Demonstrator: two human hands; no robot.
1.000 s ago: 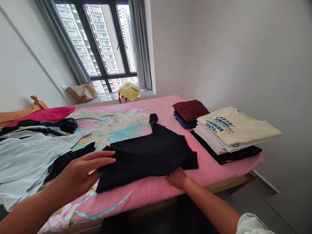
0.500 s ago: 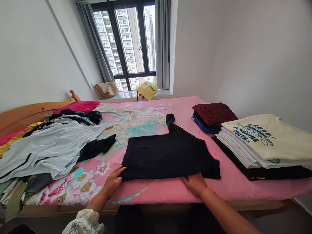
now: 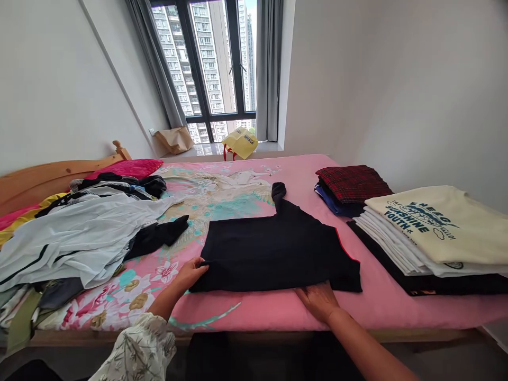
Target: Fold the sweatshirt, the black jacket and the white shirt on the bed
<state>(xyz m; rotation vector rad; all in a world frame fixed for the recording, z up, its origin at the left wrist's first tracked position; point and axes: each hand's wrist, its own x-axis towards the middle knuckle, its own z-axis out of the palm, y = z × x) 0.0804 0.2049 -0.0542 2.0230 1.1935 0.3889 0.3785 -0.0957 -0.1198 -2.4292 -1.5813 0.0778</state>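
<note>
A black shirt [image 3: 262,248] with red trim along its neckline lies spread on the bed, folded over lengthwise. One sleeve sticks up toward the window, and its end is bent over. At the shirt's left edge my left hand [image 3: 193,272] pinches the cloth between thumb and fingers. Under the near edge, toward the collar end, my right hand [image 3: 318,302] rests flat on the sheet, with its fingertips hidden beneath the fabric.
A loose heap of clothes [image 3: 91,227] covers the left of the bed [image 3: 254,312]. On the right stand a stack of folded shirts [image 3: 436,227] and a smaller pile topped by red plaid cloth [image 3: 353,182]. A yellow bag [image 3: 240,143] and a brown paper bag [image 3: 174,140] sit by the window.
My left hand has moved slightly up along the shirt's left edge and now pinches it, lifting a small crease. My right hand stays nearly in place. The view has shifted slightly.
</note>
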